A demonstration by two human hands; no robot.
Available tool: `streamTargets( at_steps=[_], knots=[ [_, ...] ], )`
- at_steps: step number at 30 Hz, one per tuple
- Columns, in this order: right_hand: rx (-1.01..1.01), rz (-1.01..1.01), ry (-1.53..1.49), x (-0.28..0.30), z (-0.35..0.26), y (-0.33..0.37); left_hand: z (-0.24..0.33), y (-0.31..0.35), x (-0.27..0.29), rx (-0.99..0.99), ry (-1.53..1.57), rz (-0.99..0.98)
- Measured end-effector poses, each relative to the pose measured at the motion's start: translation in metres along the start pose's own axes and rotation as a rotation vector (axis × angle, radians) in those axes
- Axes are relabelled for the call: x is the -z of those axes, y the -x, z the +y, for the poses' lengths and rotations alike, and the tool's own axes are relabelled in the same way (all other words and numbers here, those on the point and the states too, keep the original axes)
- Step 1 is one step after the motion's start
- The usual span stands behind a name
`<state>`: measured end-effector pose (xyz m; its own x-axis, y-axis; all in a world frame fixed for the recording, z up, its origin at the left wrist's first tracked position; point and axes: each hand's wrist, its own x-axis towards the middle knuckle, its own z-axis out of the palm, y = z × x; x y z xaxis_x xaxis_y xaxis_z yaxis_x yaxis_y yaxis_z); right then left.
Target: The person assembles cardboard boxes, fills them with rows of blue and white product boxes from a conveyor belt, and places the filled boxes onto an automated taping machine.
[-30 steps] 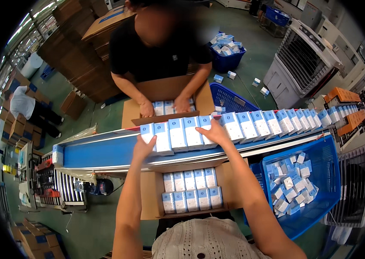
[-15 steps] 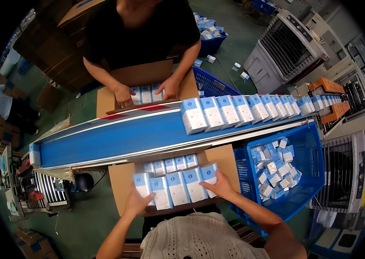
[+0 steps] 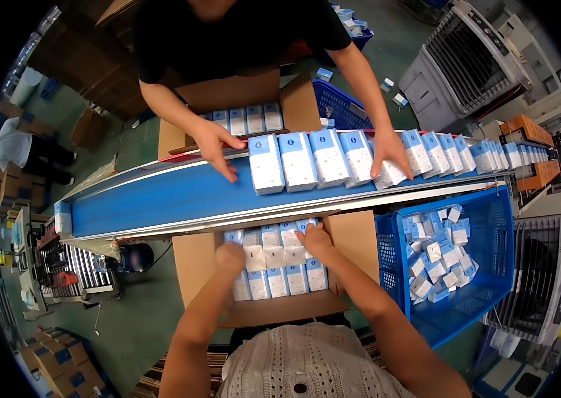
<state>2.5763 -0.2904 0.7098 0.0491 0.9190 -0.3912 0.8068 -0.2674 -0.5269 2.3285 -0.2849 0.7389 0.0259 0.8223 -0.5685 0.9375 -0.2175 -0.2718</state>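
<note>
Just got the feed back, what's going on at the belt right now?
Both of the wearer's hands, left hand and right hand, press a row of small white-and-blue boxes into the open carton beside the blue conveyor belt. Across it, another person's hands gather boxes on the belt.

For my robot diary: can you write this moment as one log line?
left hand: on small boxes | right hand: on same row | place: cardboard carton | conveyor belt: more boxes

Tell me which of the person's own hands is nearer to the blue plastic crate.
Right. The right hand presses boxes in the carton's right part, toward the blue plastic crate. The left hand lies farther away, at the carton's left part.
</note>
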Motion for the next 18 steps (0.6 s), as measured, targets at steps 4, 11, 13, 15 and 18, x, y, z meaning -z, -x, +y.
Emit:
streamTargets(
  at_steps=[4,11,13,15,18],
  knots=[
    [0.285,-0.312,0.573,0.045,-0.032,0.008,0.022,0.031,0.08,0.072,0.414,0.12],
    [0.352,-0.117,0.14,-0.017,0.002,0.012,0.036,0.005,0.021,0.112,0.629,0.12],
    [0.441,-0.071,0.133,-0.021,0.007,0.021,0.044,0.013,0.021,0.067,0.63,0.089],
    [0.408,0.033,0.102,-0.023,0.0,0.02,0.053,0.015,0.023,0.042,0.588,0.128],
    [0.358,-0.081,-0.024,-0.014,-0.012,0.016,0.041,0.007,0.013,0.011,0.658,0.127]
  ],
)
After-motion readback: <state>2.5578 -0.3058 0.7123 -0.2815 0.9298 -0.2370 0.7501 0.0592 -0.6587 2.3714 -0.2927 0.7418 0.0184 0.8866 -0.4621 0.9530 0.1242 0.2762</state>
